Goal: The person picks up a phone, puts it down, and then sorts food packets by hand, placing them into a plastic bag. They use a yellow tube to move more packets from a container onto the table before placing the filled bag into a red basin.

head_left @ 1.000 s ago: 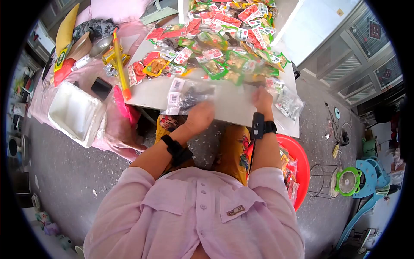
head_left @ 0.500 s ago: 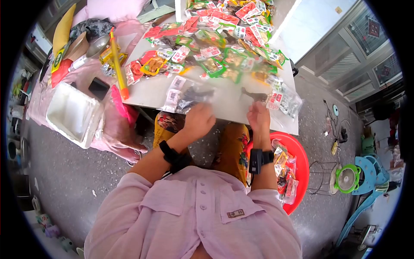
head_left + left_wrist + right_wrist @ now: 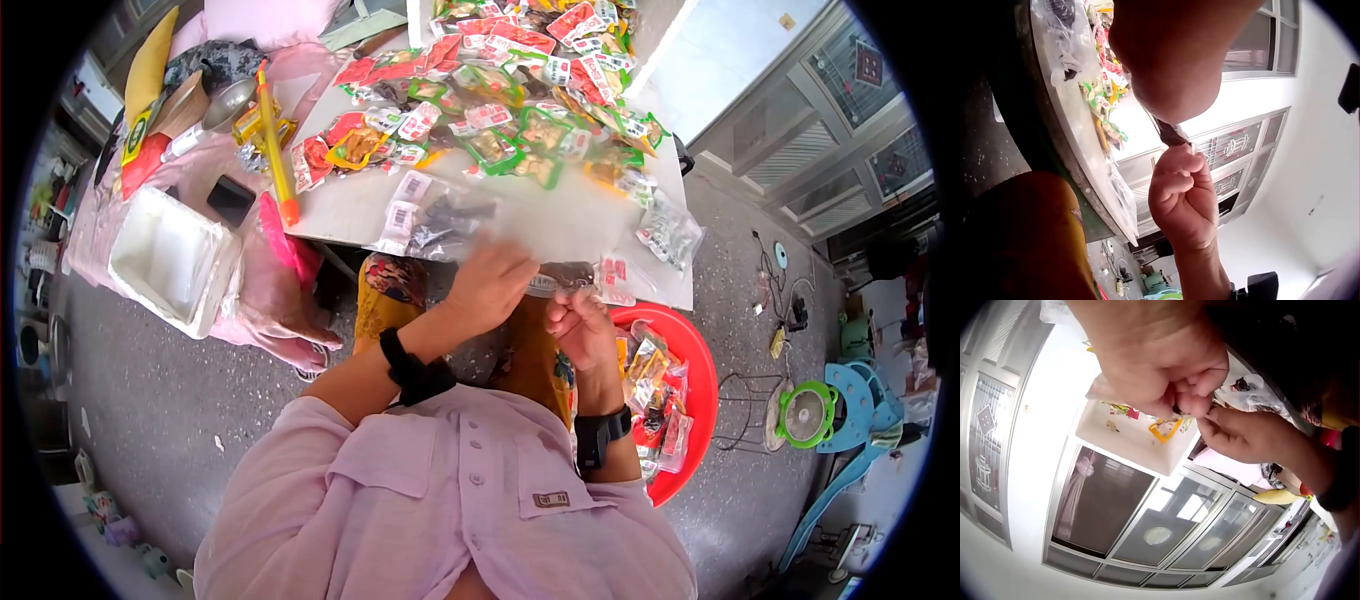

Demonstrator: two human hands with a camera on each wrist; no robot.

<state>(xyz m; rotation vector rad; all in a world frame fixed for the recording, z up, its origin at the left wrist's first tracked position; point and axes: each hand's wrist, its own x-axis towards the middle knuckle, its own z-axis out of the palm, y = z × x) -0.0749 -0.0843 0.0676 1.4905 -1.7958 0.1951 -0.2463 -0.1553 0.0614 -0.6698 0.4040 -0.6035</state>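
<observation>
Before my body, at the table's front edge, a small clear packet (image 3: 572,274) with dark brown contents and a red-and-white label spans the gap between my hands. My right hand (image 3: 583,328) grips it from below with curled fingers. From the other side comes my left hand (image 3: 492,284), its thumb and forefinger pinching the packet's near end in the right wrist view. The left wrist view has a dark strip of the packet (image 3: 1170,134) showing between both hands; the rest is hidden by fingers. Left of them lies a larger clear bag (image 3: 435,220) with dark contents and barcode labels.
A heap of colourful food packets (image 3: 500,85) covers the back of the white table (image 3: 560,225). Another clear packet (image 3: 670,232) lies at the right edge. Below stands a red basin (image 3: 703,400) holding packets. A white foam box (image 3: 150,285) sits left.
My right hand has drawn the dark packet from the tabletop back toward my body. The left hand has left the larger bag's side and moved right to meet it.
</observation>
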